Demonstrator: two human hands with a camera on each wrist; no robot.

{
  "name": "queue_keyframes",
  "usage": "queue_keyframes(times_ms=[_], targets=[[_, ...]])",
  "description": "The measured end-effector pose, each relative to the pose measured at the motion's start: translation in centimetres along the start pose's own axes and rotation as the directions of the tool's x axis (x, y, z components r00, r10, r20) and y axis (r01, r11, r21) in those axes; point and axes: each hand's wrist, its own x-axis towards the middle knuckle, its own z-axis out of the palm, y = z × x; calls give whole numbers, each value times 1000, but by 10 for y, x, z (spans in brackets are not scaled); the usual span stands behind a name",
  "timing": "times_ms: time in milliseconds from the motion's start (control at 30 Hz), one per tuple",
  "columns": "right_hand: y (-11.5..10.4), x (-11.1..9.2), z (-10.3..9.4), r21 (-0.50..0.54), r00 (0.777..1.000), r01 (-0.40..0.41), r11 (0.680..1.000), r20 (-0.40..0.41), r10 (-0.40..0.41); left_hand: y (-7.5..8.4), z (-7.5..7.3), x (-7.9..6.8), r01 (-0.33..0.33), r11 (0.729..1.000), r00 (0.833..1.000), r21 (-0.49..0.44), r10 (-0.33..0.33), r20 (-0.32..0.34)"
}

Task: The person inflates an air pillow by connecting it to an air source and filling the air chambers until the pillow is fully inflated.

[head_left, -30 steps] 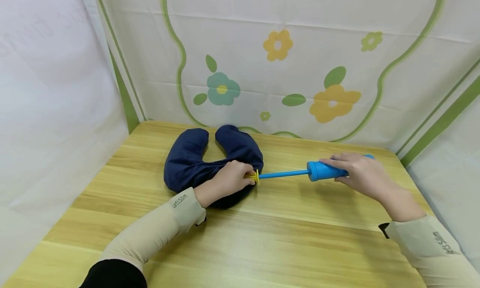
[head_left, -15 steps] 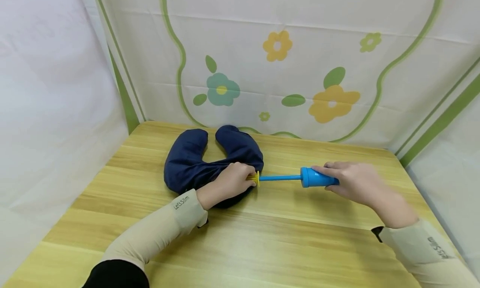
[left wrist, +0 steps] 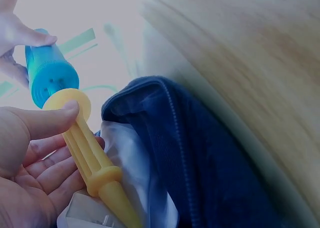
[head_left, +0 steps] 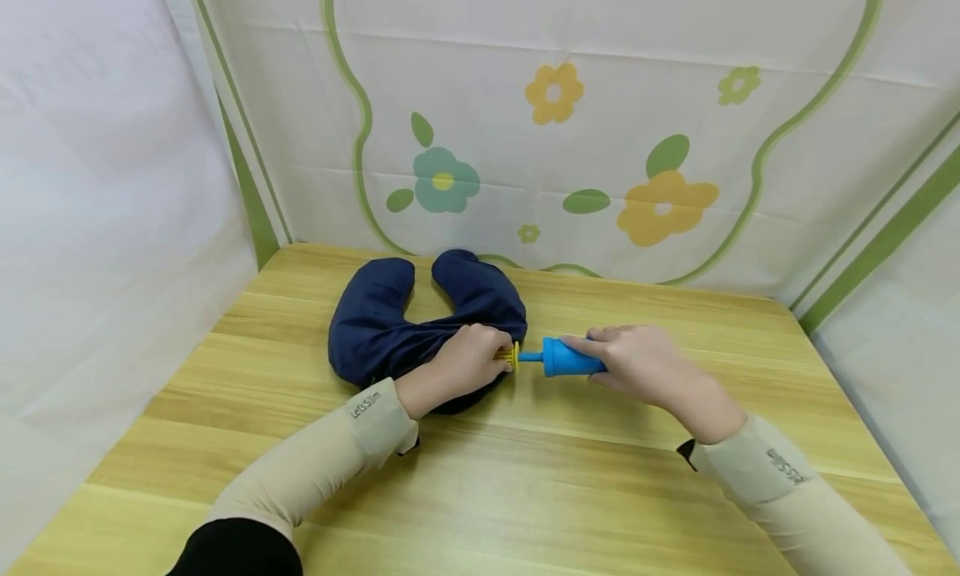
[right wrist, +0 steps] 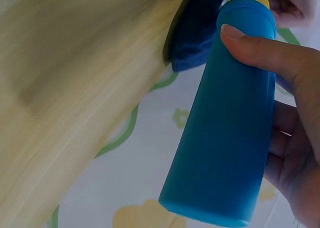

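A navy U-shaped neck pillow (head_left: 367,309) lies on the table, its open side toward the back. My left hand (head_left: 465,359) rests over its right front part and grips the yellow ribbed end (left wrist: 85,143) of a hand pump, thumb on top. In the left wrist view, the yellow tip points down beside a clear plastic piece (left wrist: 87,209) and white inner lining (left wrist: 125,148) at the pillow's zipped opening. To the right, my right hand (head_left: 637,366) holds the pump's blue barrel (head_left: 568,358). Only a short length of blue rod (head_left: 531,357) shows between the barrel and the yellow flange.
The wooden table (head_left: 525,493) runs back to a white cloth (head_left: 480,76) printed with flowers. More white cloth (head_left: 112,184) hangs at the left, and another stretch closes off the right side.
My right hand has moved left with the blue barrel, so the long exposed rod has become short. My left hand and the neck pillow have stayed nearly in place.
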Motion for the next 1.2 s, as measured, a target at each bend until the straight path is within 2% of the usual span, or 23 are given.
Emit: queue_keyframes(times_ms=[233,500,867,1200], targets=[[-11,20,10,-7,999,38,999,-23,-38,1,1,1,0,1000,1000,2,0,-1],[-6,15,17,67,999,25,997,-49,-22,0,-1,0,21,1000,999,-3,-21,30],[25,-21,-3,139,997,-68,988,-12,70,-6,-1,-3,64,998,997,-14,-63,38],[54,-59,-18,103,989,-151,983,3,151,-5,-2,-4,71,997,997,-25,-70,38]])
